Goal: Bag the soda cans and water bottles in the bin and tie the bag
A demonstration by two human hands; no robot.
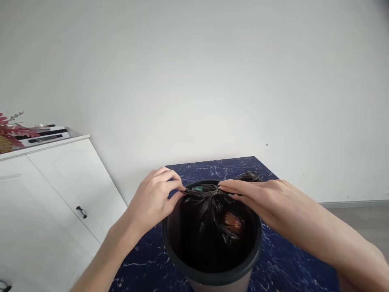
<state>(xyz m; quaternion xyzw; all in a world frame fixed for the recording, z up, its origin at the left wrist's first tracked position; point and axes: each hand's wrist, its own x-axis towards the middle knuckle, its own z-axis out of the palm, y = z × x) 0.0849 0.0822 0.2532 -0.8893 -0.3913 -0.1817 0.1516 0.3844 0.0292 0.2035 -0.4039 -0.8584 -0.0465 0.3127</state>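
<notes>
A black plastic garbage bag [206, 213] sits inside a round trash can [212, 278] with a dark rim. Its top is gathered into a knot near the middle of the opening. Between thumb and fingers, my left hand [158, 192] pinches one twisted end of the bag at the left. At the right of the knot, my right hand [258, 190] has its fingers closed on the bag's other end. Something orange-brown shows through the thin plastic, and a bit of green lies behind the knot. The bag's lower part is hidden in the can's dark inside.
The can stands on a dark blue marbled table [209, 168]. A crumpled black plastic bundle [251, 176] lies behind my right hand. At the left is a white cabinet [73, 178] with pink flowers [21, 132] on top. A pale wall [197, 81] rises behind.
</notes>
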